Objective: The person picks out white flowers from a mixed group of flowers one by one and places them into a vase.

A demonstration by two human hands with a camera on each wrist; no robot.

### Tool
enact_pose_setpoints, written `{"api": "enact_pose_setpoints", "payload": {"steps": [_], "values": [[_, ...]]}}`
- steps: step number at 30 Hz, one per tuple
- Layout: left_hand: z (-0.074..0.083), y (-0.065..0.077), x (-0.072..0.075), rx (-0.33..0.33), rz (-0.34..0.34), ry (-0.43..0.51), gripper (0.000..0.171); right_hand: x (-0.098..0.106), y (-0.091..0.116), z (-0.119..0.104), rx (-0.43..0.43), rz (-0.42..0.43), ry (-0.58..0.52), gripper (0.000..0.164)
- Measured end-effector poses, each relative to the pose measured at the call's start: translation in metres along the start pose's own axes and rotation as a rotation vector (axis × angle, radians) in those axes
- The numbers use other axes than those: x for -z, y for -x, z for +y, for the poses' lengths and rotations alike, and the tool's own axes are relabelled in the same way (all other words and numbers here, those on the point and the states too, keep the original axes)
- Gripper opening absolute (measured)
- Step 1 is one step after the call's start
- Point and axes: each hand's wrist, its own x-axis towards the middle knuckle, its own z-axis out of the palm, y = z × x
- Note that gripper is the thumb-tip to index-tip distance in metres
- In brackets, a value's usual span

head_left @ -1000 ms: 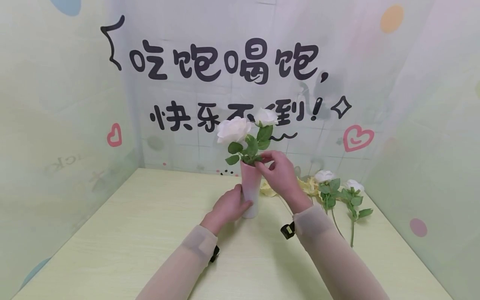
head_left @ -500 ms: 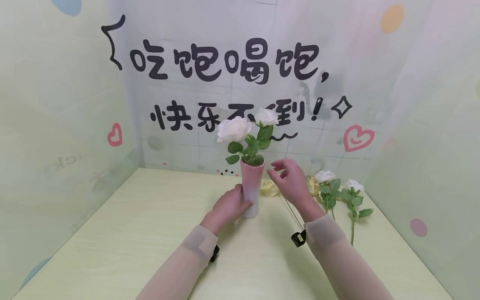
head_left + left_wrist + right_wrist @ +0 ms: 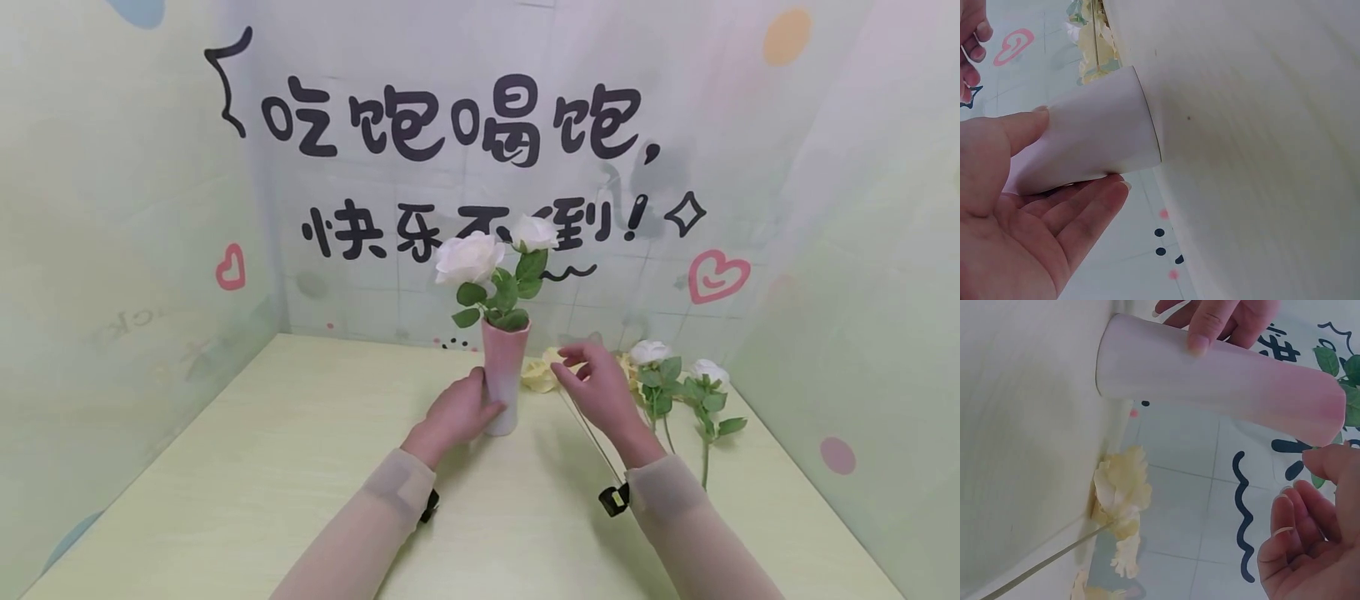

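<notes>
A tall vase [image 3: 504, 375], pink at the rim and fading to white below, stands upright on the table. My left hand [image 3: 456, 412] holds its lower half, thumb on the near side and fingers behind, as the left wrist view shows on the white wall of the vase [image 3: 1094, 125]. Two white roses, a large one [image 3: 469, 258] and a smaller one [image 3: 534, 234], rise from it with green leaves; their stems are hidden inside. To the right of the vase, my right hand [image 3: 600, 392] hovers with loosely bent fingers and nothing in them, overlapping a yellow flower [image 3: 537, 377].
On the wooden table [image 3: 262, 467] at the right lie two white roses, one [image 3: 651, 353] beside another [image 3: 708, 373], with leafy stems pointing forward. More yellow petals [image 3: 628, 371] show behind my right hand. Printed curtains [image 3: 360, 300] stand behind and at both sides.
My right hand has let go at the vase's rim and leaves, and moved right and down towards the yellow flowers. The left hand and vase have stayed in place.
</notes>
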Motion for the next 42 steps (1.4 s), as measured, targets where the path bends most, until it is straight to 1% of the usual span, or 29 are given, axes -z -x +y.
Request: {"api": "enact_pose_setpoints", "payload": {"steps": [10,18,22,26,33,38,42], "values": [[0.0,-0.002,-0.002,-0.012,0.002,-0.004,0.063,0.002,0.018,0.02,-0.043,-0.039,0.049,0.03],[-0.001,-0.002,-0.002,-0.004,0.013,-0.013,0.064,0.008,0.019,0.035,-0.082,-0.096,0.096,0.034],[-0.001,-0.001,-0.001,-0.001,0.008,-0.007,0.064,0.018,0.018,0.046,-0.111,-0.129,0.123,0.034],[-0.001,0.0,-0.001,0.0,0.0,-0.007,0.063,0.033,0.019,0.057,-0.158,-0.162,0.146,0.036],[0.0,-0.001,-0.001,0.001,0.0,-0.01,0.062,0.061,0.018,0.073,-0.222,-0.166,0.193,0.04],[0.0,-0.001,-0.001,0.005,0.0,-0.01,0.063,0.07,0.018,0.083,-0.271,-0.161,0.241,0.04],[-0.002,-0.002,-0.002,0.004,-0.002,-0.011,0.063,0.075,0.019,0.094,-0.311,-0.175,0.314,0.037]]}}
